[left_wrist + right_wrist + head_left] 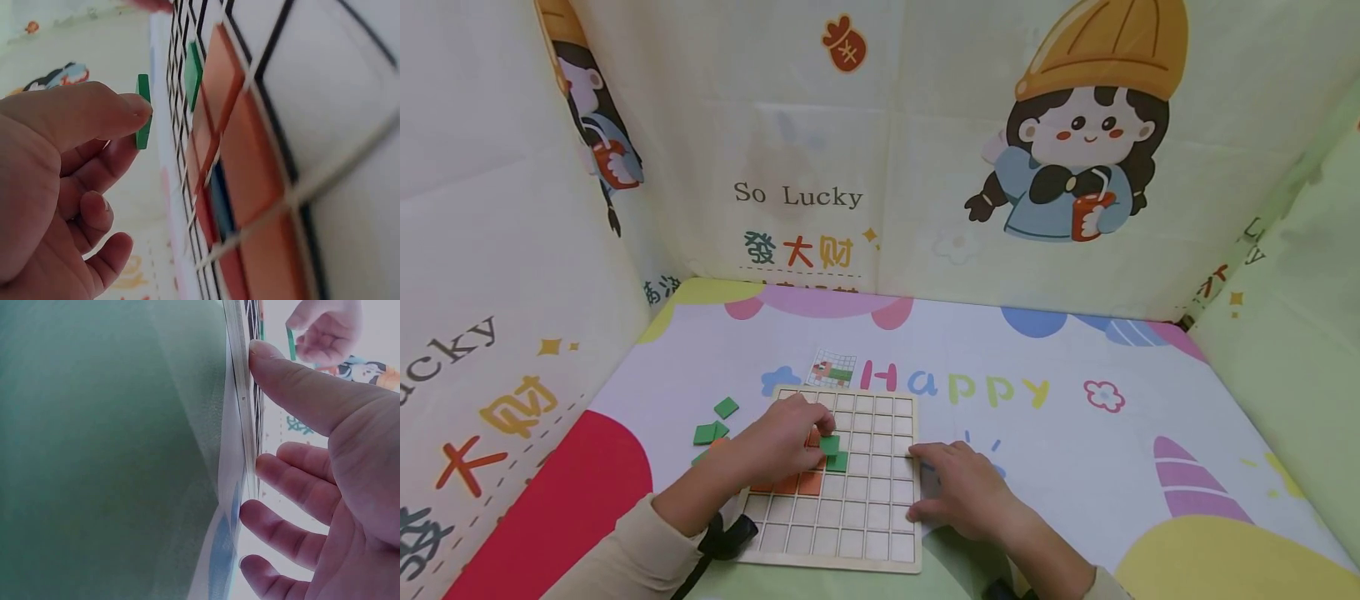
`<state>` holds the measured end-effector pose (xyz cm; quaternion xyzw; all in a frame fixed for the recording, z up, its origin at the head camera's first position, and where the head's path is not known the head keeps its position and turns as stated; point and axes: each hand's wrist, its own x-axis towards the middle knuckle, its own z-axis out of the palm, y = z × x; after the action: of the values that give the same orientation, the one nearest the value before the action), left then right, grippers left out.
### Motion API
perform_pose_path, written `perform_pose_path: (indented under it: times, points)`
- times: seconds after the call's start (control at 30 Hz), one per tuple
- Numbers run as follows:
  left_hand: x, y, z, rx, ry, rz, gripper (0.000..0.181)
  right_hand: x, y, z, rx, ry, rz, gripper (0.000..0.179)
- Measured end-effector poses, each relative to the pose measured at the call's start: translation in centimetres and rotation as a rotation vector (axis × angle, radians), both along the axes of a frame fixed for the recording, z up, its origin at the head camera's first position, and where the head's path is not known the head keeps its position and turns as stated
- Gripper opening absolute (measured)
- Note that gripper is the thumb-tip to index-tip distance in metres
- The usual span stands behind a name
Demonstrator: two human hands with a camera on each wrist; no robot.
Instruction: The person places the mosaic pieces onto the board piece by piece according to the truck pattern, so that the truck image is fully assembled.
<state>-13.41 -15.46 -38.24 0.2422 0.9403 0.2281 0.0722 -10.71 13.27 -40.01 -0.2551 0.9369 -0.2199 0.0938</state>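
My left hand point(786, 435) pinches a green square tile point(143, 84) between thumb and fingertip, raised off the wooden grid board point(829, 562). In the left wrist view the tile is edge-on, apart from the board. Another green tile point(837, 463) sits in a board cell just below it in the head view. Orange tiles point(810, 483) fill cells to the left, partly covered by my left hand; red and dark blue tiles point(221, 200) show among them. My right hand point(966, 492) rests at the board's right edge, thumb and fingertips on the rim, fingers spread and holding no tile.
Loose green tiles point(726, 407) and an orange one lie left of the board, partly behind my left forearm. A small printed pattern card point(832, 369) lies beyond the board's far edge. Printed cloth walls point(925, 250) enclose the table at the back and sides.
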Motion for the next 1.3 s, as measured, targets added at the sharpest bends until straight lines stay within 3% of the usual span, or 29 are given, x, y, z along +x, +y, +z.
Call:
perform_pose_path:
  times: [0.2, 0.8, 1.3]
  points:
    - [0.2, 1.7, -0.7, -0.005, 0.002, -0.060, 0.021, -0.1, -0.1, -0.1, 0.007, -0.005, -0.006, 0.068]
    - [0.2, 3.6, -1.2, -0.033, -0.061, -0.021, 0.020, -0.2, 0.0, -0.2, 0.015, 0.013, -0.005, 0.068]
    - [0.3, 3.9, -1.3, 0.020, -0.023, -0.008, 0.026, -0.1, -0.1, -0.1, 0.009, -0.007, -0.009, 0.069]
